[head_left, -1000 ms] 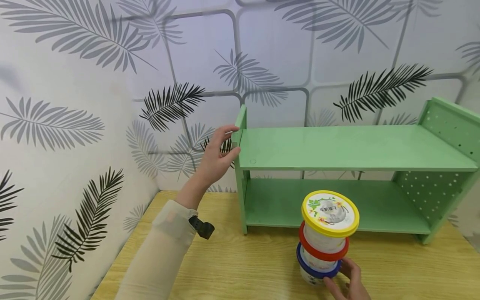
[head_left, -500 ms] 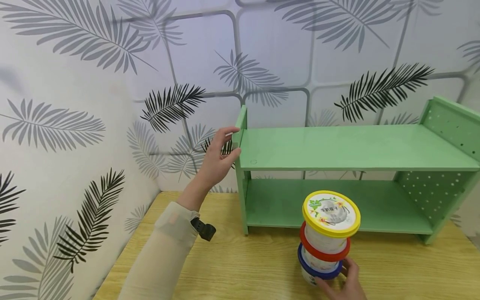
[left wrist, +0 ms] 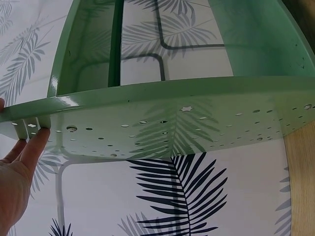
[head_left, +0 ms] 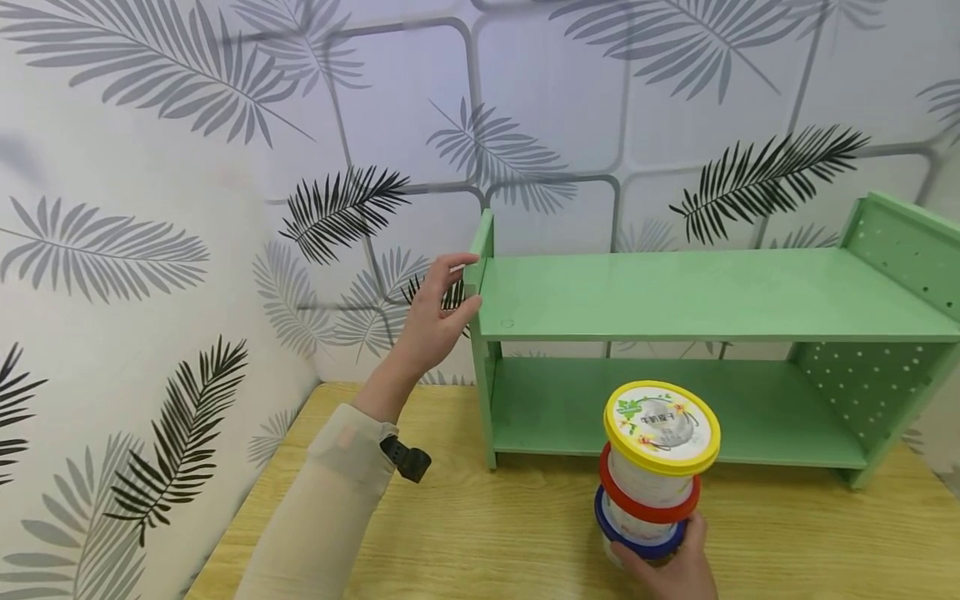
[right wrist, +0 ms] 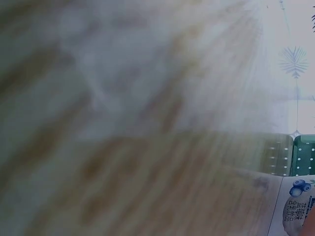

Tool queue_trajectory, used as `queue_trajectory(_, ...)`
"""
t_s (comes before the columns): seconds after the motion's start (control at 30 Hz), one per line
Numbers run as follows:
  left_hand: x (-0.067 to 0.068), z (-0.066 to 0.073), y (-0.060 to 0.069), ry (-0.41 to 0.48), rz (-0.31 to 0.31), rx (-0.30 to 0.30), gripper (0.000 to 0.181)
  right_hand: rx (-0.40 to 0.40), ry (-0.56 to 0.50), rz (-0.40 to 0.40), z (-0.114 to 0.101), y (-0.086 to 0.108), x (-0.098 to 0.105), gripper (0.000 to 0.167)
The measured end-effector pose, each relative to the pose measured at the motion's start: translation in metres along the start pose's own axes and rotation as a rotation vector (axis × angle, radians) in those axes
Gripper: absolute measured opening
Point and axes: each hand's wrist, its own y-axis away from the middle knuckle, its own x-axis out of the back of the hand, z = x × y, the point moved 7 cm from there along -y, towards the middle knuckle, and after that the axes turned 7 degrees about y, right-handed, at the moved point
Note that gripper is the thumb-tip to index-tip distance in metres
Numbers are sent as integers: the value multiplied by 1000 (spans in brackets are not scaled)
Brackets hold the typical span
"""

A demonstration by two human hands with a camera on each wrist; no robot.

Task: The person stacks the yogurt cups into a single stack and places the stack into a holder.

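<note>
Three round white tubs stand stacked on the table in the head view: yellow-lidded tub [head_left: 662,427] on top, red-lidded tub [head_left: 648,507] in the middle, blue-lidded tub [head_left: 643,542] at the bottom. My right hand [head_left: 673,571] grips the bottom tub from the front right, its thumb across the front. A tub label [right wrist: 294,206] with blueberries shows at the right wrist view's corner; most of that view is blurred. My left hand [head_left: 432,323] holds the left side panel of a green two-tier shelf [head_left: 675,292] near its upper front edge. Its fingertips [left wrist: 42,135] touch the panel's perforated outer face.
The shelf stands behind the tubs on a wood-grain table [head_left: 510,533]. Its right side panel [head_left: 903,258] has small holes. A leaf-patterned wall [head_left: 135,275] closes off the back and left. A black strap device [head_left: 407,458] sits on the left wrist.
My right hand has shifted leftward around the blue-lidded tub, its thumb reaching further across the front. The stack and my left hand stay nearly where they were.
</note>
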Motion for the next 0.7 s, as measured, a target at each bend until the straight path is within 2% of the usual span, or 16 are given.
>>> queue_trajectory(0.23, 1, 2, 1, -1, 9, 8, 42, -19, 8, -15, 1, -1, 0, 125)
queue_trajectory(0.5, 0, 4, 3, 6, 9, 12, 42, -5, 72, 14, 1, 1, 6, 119)
queue_trajectory(0.7, -2, 4, 3, 15, 5, 11, 42, -12, 44, 10, -1, 3, 12, 123)
